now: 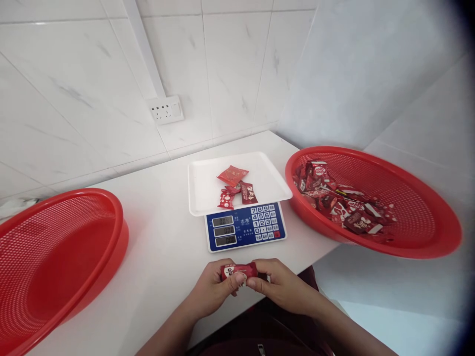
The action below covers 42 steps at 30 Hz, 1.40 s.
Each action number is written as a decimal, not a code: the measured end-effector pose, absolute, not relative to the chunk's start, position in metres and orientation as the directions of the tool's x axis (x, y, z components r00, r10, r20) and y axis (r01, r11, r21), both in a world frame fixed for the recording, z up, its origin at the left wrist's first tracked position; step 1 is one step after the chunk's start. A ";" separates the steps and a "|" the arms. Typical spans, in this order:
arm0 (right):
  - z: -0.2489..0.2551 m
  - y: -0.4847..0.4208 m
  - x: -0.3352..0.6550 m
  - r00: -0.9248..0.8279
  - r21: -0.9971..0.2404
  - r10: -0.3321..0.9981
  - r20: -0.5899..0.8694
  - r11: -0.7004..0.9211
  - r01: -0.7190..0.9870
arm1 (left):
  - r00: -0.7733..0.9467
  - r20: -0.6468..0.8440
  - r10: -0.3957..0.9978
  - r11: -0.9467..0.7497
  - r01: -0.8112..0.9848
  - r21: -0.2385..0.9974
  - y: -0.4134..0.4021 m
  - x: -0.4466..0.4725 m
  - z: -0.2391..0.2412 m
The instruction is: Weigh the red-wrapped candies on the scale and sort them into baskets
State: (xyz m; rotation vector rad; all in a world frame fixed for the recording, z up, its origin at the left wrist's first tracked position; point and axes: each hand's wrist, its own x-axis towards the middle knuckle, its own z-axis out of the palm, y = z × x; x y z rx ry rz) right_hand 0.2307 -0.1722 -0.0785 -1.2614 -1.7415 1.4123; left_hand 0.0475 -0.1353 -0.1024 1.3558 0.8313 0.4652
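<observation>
My left hand (212,289) and my right hand (282,286) meet at the near edge of the white table (163,247), both pinching one red wrapped candy (238,271) between thumbs and fingers. Just beyond them stands a blue-faced digital scale (245,226) with a white tray (208,183) on top. Several red candy packets (236,185) lie on that tray. A red mesh basket (415,207) to my right holds a pile of red wrapped candies (339,200). Another red mesh basket (55,257) on my left has nothing in it.
White marble-look tiled walls close in behind and to the right. A white wall socket (166,110) sits on the back wall above the table. The right basket overhangs the table's right edge, above a pale floor (389,296).
</observation>
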 end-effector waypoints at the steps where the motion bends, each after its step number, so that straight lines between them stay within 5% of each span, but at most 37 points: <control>1: -0.077 -0.172 0.230 -0.419 -0.955 0.901 -0.112 0.019 0.296 | 0.645 -0.252 0.721 0.196 0.159 0.968 -0.135 0.048 -0.103; 19: -0.069 -0.173 0.224 -0.428 -0.980 0.901 -0.074 0.013 0.198 | 0.692 -0.244 0.679 0.273 0.070 0.960 -0.135 0.047 -0.104; 25: -0.070 -0.173 0.225 -0.459 -0.950 0.884 -0.091 0.061 0.306 | 0.677 -0.254 0.691 0.321 0.027 0.947 -0.137 0.048 -0.101; 31: -0.060 -0.172 0.254 -0.425 -0.753 0.900 -0.090 0.218 0.621 | 0.656 -0.289 0.697 0.383 -0.001 0.924 -0.135 0.049 -0.101; 38: -0.012 -0.147 0.361 0.102 -0.456 0.994 0.025 -0.079 0.887 | 0.657 -0.303 0.690 0.459 -0.075 0.885 -0.134 0.045 -0.102; 42: -0.020 -0.132 0.403 0.100 -0.189 0.992 -0.080 -0.113 0.975 | 0.680 -0.274 0.680 0.484 -0.137 0.864 -0.133 0.044 -0.101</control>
